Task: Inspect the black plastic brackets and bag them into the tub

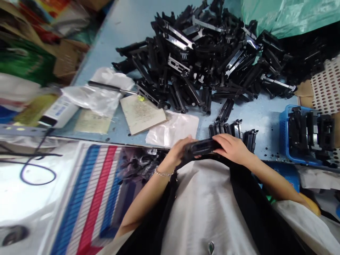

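Observation:
Close to my body, at the table's front edge, a long black plastic part (203, 146) is held level between both hands. My left hand (180, 150), with a chain bracelet on the wrist, is closed round its left end. The fingers of my right hand (230, 146) grip its right end. Just beyond my right hand, several similar black parts (221, 128) stand in a short row. A large heap of black parts (196, 63), some with shiny metal strips, covers the table further back. The held part is slightly blurred, so its details do not show.
Left of my hands lie a clear plastic bag (176, 127), a square board (142, 115) and a screwdriver (111, 87) with a dark handle. A blue basket (284, 138) of black parts stands at the right. Green plastic sheeting (294, 16) covers the back right.

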The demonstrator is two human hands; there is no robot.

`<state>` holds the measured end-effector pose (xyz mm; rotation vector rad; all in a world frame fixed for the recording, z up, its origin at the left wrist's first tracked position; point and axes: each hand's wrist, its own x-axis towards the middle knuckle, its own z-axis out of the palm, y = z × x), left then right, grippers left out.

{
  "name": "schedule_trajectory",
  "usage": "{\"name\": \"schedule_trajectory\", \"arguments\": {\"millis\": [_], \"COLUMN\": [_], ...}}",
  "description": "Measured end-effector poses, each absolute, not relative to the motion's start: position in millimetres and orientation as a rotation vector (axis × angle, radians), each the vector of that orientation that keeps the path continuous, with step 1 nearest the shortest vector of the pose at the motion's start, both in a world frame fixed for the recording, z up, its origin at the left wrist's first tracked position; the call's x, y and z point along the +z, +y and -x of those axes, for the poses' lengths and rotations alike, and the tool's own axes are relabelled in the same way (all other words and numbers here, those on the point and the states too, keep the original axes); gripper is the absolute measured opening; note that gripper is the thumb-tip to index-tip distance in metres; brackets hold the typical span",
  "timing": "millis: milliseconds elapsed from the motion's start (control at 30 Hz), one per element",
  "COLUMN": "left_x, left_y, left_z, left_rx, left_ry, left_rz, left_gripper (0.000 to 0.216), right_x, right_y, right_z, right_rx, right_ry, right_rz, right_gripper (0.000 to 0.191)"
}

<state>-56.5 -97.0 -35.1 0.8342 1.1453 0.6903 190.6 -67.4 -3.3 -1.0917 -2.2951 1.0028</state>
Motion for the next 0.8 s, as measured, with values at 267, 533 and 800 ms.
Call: {"name": "schedule_trajectory", "arguments": {"millis": [267, 533, 800], "left_x": [-82, -76, -57], "left_y": [-71, -62, -77], "left_z": [92, 107, 121], "left_rx": [0.882, 0.989, 0.999], "left_ry": [1.712, 1.596, 1.605], "left_rz": [-1.557, -1.234, -1.674], "left_gripper": [0.017, 0.015, 0.023], "right_x": [-19, -17, -31], "right_y": [-53, -40, -30], "right_z": [-156, -103, -79], "right_rx": [1.802, 2.125, 2.033], "right_ry": [-0.892, -0.474, -0.459], "right_rz": [1.139, 0.929, 1.162], "right_gripper": [0.038, 0.025, 0.011]}}
